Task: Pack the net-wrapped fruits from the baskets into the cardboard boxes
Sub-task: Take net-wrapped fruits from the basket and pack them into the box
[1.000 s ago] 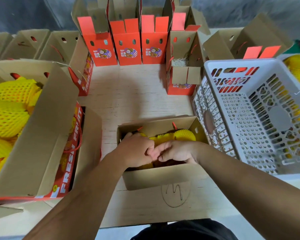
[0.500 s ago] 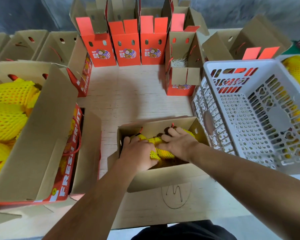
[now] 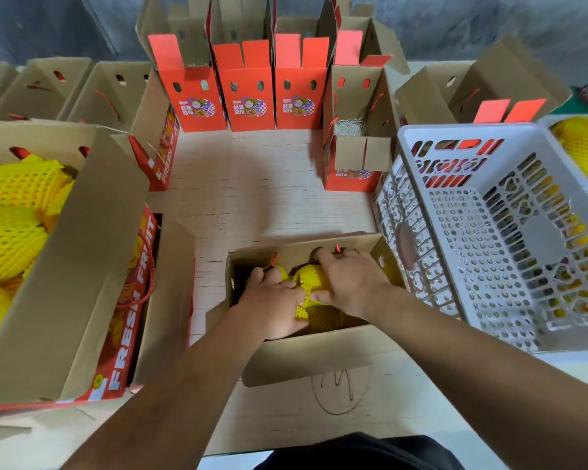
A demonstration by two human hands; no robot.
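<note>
Tabletop box (image 3: 319,351): both grips on fruit (image 3: 311,279)

I have only one view, from the camera worn on the person's head. It looks forward and steeply down at the wooden table (image 3: 252,198), so both forearms come in from the bottom edge. The open cardboard box (image 3: 306,354) with the two hands inside is close and sits near the middle of the picture. The lens is wide: the white basket (image 3: 489,239) on the right and the large box (image 3: 82,266) on the left bend outward at the edges. At the top, the row of red boxes (image 3: 248,96) stands farther away, before a grey wall. There is no second view to compare.
</note>
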